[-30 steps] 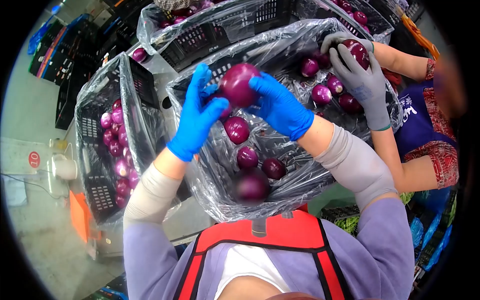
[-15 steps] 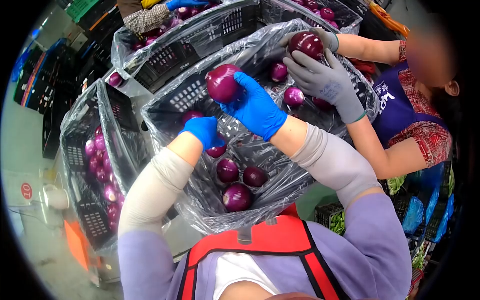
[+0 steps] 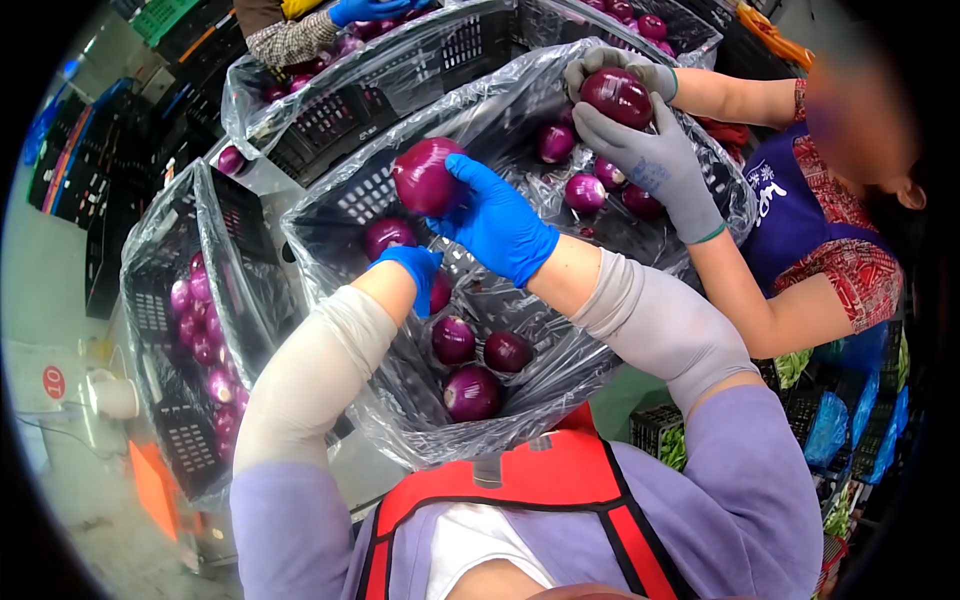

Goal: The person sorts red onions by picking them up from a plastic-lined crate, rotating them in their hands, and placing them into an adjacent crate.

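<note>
My right hand (image 3: pixel 495 222), in a blue glove, holds a large red onion (image 3: pixel 428 176) above the plastic-lined crate (image 3: pixel 345 190). Lower and to the left, my left hand (image 3: pixel 412 268), also gloved in blue, hangs inside the crate next to a red onion (image 3: pixel 388 236) and partly covers another onion (image 3: pixel 439 291). Its fingers point down and are mostly hidden, so what they hold cannot be made out. Nearer to me in the crate lie three onions, one of them the large onion (image 3: pixel 472 393) at the front.
A co-worker's grey-gloved hands (image 3: pixel 655 165) hold a dark red onion (image 3: pixel 616 98) over the crate's right end. At left stands a narrow lined crate (image 3: pixel 185 400) of onions. Another lined crate (image 3: pixel 400 85) is behind, with another person's checked sleeve (image 3: pixel 293 40) over it.
Since a second ago my view has shifted. My left hand has left the large onion and dropped into the crate, while my right hand keeps that onion and has moved slightly left.
</note>
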Tool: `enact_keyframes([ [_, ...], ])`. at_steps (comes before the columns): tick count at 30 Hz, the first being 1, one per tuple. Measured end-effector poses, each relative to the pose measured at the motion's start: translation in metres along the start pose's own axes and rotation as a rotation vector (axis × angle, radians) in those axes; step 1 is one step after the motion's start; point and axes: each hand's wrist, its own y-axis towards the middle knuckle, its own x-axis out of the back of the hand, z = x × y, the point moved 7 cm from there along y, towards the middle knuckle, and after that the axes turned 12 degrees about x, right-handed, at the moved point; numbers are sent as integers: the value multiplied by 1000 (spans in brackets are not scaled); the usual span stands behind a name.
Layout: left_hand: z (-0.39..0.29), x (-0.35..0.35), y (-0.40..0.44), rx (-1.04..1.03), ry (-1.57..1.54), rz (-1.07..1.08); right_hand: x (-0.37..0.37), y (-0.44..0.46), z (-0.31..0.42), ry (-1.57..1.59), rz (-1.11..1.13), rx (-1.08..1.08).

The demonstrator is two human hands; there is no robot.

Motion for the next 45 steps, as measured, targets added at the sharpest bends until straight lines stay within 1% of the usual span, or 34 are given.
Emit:
enact_keyframes([
  [1,2,-4,2,15,-100,58,0,0,-1,1,0,0],
  [3,-21,35,-64,-16,217,-68,3,1,-4,1,-6,-11],
  [5,-25,47,-83,15,227,-47,1,0,-5,5,1,-20],
  [7,-27,52,-84,49,237,-27,-1,-1,-6,9,9,-29],
  [9,-21,39,-83,118,310,244,-2,-2,-5,-5,-7,-15],
  [10,-19,32,-79,120,310,243,-2,-2,-5,-4,-5,-15],
  [11,-20,29,-72,63,268,124,-4,-1,-4,-13,27,-2],
  [13,-20,28,-60,11,228,5,-9,0,-3,-18,63,11],
  [15,-18,20,-59,24,220,165,-11,-1,0,-16,49,29],
  [19,-23,38,-85,91,292,160,-2,6,0,30,15,17],
  [21,-25,68,-113,85,171,-98,-5,8,11,7,30,48],
  [22,-26,86,-136,89,87,-246,1,17,15,20,101,61],
  [24,-19,104,-169,7,-149,-535,-1,20,37,-6,102,161],
  [26,-4,108,-182,-150,-500,-747,5,24,56,-21,48,213],
  [27,0,110,-189,-250,-723,-782,10,27,61,36,36,198],
  [28,2,110,-193,-428,-947,-844,14,28,66,9,20,220],
  [30,-2,115,-215,-632,-1272,-826,16,27,68,24,2,211],
  [31,-5,113,-219,-625,-1275,-822,16,25,69,27,-2,206],
  [33,-1,110,-230,-722,-1424,-885,4,18,61,86,70,73],
  [36,3,108,-233,-740,-1417,-940,-17,5,52,183,71,-1],
  [37,3,110,-236,-752,-1372,-989,-21,2,53,181,79,10],
  [38,2,110,-237,-749,-1376,-984,-21,2,53,181,74,8],
  [40,-2,111,-247,-742,-1334,-1077,-24,2,55,246,102,27],
  [41,-4,112,-250,-743,-1336,-1075,-24,2,55,245,100,27],
  [43,-9,114,-262,-614,-1084,-1285,-25,0,57,283,113,43],
  [44,-10,113,-262,-617,-1084,-1286,-26,-1,57,281,113,46],
  [45,-7,111,-257,-650,-1236,-1214,-27,-3,58,287,100,61],
])
